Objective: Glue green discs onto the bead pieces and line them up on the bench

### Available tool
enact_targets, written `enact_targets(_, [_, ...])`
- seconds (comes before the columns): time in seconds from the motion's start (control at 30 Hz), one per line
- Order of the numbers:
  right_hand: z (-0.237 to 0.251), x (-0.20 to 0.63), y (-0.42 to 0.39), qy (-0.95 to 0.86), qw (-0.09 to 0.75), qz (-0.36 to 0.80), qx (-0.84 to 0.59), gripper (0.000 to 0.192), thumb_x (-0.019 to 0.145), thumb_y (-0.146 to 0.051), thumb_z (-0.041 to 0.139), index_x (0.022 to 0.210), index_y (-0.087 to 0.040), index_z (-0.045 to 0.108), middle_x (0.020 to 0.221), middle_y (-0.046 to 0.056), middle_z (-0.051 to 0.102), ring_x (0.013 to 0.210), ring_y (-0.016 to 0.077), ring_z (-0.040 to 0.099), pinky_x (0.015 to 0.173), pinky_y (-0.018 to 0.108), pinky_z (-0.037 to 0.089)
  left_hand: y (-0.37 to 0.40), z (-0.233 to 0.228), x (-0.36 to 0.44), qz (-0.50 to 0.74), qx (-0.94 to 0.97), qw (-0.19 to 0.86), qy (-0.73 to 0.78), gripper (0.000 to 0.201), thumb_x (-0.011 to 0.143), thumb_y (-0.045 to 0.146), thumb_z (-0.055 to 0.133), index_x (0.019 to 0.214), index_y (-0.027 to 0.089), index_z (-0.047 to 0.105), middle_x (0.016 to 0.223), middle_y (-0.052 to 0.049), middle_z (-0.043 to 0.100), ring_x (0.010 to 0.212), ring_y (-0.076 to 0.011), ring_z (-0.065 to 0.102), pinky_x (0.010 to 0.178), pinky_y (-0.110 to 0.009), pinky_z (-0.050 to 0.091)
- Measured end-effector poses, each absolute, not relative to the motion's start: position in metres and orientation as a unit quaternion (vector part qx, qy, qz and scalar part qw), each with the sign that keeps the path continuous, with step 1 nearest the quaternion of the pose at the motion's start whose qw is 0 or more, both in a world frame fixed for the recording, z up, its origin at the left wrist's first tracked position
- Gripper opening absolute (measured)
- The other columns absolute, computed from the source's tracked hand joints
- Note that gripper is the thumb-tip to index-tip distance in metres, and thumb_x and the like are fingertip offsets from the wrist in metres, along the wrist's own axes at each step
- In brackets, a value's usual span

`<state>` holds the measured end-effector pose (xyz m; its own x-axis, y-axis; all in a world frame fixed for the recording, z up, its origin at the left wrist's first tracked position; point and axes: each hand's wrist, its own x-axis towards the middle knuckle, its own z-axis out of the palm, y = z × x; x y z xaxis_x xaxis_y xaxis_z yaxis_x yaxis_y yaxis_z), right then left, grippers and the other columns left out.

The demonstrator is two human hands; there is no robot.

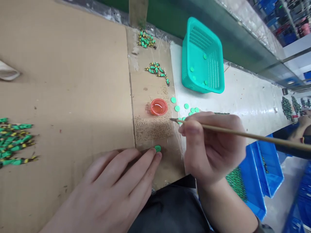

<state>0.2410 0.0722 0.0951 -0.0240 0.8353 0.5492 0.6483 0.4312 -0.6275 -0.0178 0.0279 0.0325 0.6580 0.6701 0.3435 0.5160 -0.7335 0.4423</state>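
My left hand (pixel 114 187) rests on the brown board, its fingertips closed at the edge of a round green button (pixel 157 148) with small holes. In my right hand (pixel 215 153) is a thin wooden brush (pixel 267 139), pinched between thumb and fingers. The brush's dark pointed tip hovers just above or touches the board, beside many tiny gold beads (pixel 155 129); which of the two, I cannot tell. Behind the beads stands a small red cup (pixel 159 107) with clear liquid. More green buttons (pixel 177 108) lie loose to the right, some partly hidden by my right hand.
A turquoise basket (pixel 184 64) with a few green buttons stands at the back. Small green, yellow and black pieces lie in piles (pixel 145 39), (pixel 156 69) and at the left (pixel 16 142). Blue bins (pixel 257 194) sit low right. Another person's hand (pixel 303 124) shows far right.
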Motion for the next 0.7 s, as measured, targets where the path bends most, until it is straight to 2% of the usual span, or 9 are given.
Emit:
enact_targets(0.07, [0.099,0.235,0.093,-0.695,0.494,0.066,-0.518,0.01,0.124,-0.021,0.072,0.121,-0.031,0.07,0.1,-0.001,0.076,0.081,0.0168,0.075,0.072,0.035,0.065,0.031,0.032,-0.016,0.256,0.899,0.143,0.325,0.062,0.114,0.025,0.065,0.175,0.028,0.072,0.169,-0.007,0.08,0.148,-0.0347,0.071,0.131,-0.055,0.054])
enact_targets(0.17, [0.099,0.229,0.113,-0.712,0.472,0.041,-0.519,0.017,0.125,-0.022,0.07,0.109,-0.029,0.069,0.093,-0.003,0.074,0.074,0.014,0.069,0.066,0.032,0.058,0.035,0.033,-0.014,0.265,0.903,0.129,0.313,0.053,0.116,0.027,0.063,0.167,0.024,0.077,0.165,-0.007,0.082,0.145,-0.0346,0.07,0.128,-0.055,0.05])
enact_targets(0.33, [0.09,0.23,0.119,-0.732,0.441,0.02,-0.519,0.018,0.124,-0.02,0.071,0.108,-0.028,0.068,0.096,-0.003,0.079,0.076,0.0131,0.07,0.071,0.031,0.059,0.037,0.036,-0.012,0.261,0.905,0.118,0.313,0.051,0.113,0.029,0.068,0.162,0.024,0.079,0.166,-0.005,0.081,0.145,-0.0352,0.069,0.126,-0.055,0.051])
enact_targets(0.5, [0.09,0.231,0.118,-0.737,0.436,0.018,-0.516,0.018,0.124,-0.018,0.07,0.11,-0.028,0.068,0.098,-0.003,0.081,0.08,0.0143,0.075,0.075,0.032,0.063,0.034,0.033,-0.013,0.264,0.907,0.104,0.312,0.053,0.111,0.026,0.064,0.161,0.022,0.08,0.172,-0.003,0.077,0.144,-0.0364,0.071,0.122,-0.057,0.055])
enact_targets(0.7, [0.091,0.231,0.118,-0.74,0.436,0.014,-0.512,0.018,0.125,-0.018,0.069,0.11,-0.028,0.068,0.097,-0.003,0.081,0.08,0.0137,0.075,0.075,0.031,0.063,0.034,0.032,-0.013,0.269,0.907,0.098,0.31,0.055,0.107,0.027,0.066,0.16,0.022,0.08,0.175,-0.002,0.075,0.144,-0.0362,0.071,0.121,-0.058,0.056])
